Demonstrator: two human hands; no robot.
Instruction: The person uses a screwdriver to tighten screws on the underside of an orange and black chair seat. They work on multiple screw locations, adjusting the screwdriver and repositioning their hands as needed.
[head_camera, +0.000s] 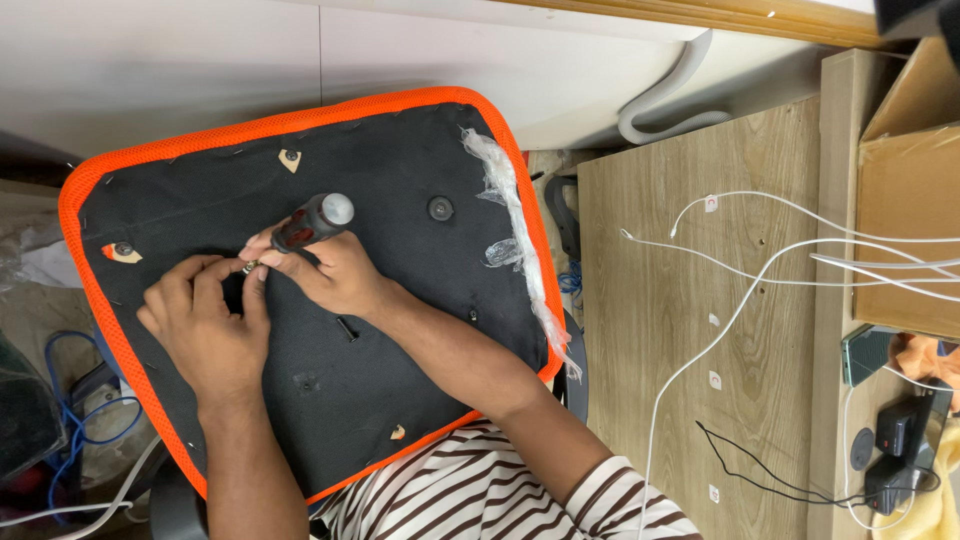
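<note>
An upturned chair seat (400, 330) with a black fabric underside and an orange mesh rim lies in front of me. My right hand (335, 272) grips a screwdriver (312, 222) with a black and red handle, its tip pointing down at the seat. My left hand (200, 320) rests on the black fabric, fingertips pinching a small metal piece (250, 267) at the screwdriver's tip. A loose black bolt (347, 328) lies on the fabric just below my right wrist.
Clear plastic wrap (515, 215) hangs along the seat's right rim. A wooden desk (680, 330) at the right carries white cables (780, 250), a cardboard box (910, 200) and black chargers (900, 440). Blue cable (75, 400) coils at lower left.
</note>
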